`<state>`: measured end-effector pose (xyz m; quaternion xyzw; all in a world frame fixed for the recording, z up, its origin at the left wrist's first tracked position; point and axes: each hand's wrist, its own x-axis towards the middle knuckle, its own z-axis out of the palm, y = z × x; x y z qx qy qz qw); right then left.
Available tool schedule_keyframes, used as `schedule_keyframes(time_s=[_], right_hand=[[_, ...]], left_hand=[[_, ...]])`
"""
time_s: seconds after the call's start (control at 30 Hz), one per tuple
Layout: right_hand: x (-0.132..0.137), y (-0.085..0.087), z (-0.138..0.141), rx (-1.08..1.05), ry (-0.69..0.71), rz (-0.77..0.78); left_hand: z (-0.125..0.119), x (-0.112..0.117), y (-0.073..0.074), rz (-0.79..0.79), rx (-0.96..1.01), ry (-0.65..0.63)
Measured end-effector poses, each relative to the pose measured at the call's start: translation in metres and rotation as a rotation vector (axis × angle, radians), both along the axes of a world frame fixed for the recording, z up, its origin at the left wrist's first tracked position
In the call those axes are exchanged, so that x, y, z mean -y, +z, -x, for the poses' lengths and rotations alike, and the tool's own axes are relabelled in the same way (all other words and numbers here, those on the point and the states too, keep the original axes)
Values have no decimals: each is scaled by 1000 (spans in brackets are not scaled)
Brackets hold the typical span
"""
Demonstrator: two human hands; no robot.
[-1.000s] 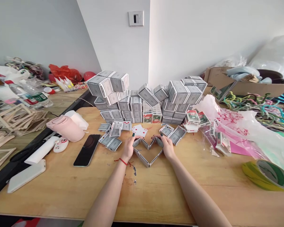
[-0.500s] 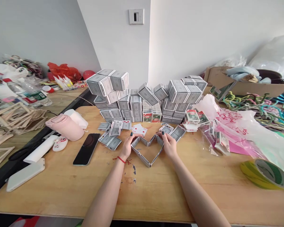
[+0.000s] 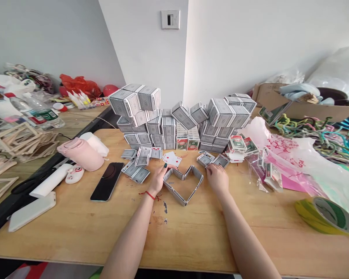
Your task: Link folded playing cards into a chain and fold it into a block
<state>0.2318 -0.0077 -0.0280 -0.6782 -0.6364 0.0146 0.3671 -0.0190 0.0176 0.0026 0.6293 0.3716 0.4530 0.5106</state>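
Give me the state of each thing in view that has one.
Left hand: against the card heart, on its left side
Right hand: apart from the heart, fingertips at folded cards; grip unclear
Card heart: standing on edge
Phone: flat, screen dark
Diamond cards: face up
Card blocks: stacked
Cardboard box: open, filled

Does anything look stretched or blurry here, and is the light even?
In the head view, the tape roll near the right edge looks stretched and slightly soft; the card heart nearer the middle is clearer; light is uneven, the right wall bright, the left wall greyer.
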Motion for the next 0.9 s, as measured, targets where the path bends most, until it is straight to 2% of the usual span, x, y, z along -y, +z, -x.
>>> schedule_keyframes(time_s=[0.17,0.3,0.47,0.53,0.6,0.67,0.8,0.9], right_hand=[[8,18,11,-127,-128,-178],[15,33,22,-455,-305,-348],[11,39,16,-866,-389,-441],[8,36,8,-1110,-356,-417],[5,32,1,-1384,-267,-349],[3,29,-3,-1547,-189,-293],[2,27,2,-1621,-130,-241],[3,27,11,-1674,-85,-190]], left_hand=[[0,-1,-3,16,30,4],[1,-3,-8,51,50,-16],[-2,-4,-11,80,26,68],[-3,-5,-12,64,26,109],[-3,-6,-13,41,31,140],[-3,-7,-15,20,40,181],[-7,-6,-17,2,45,334],[-17,4,-15,1,11,546]])
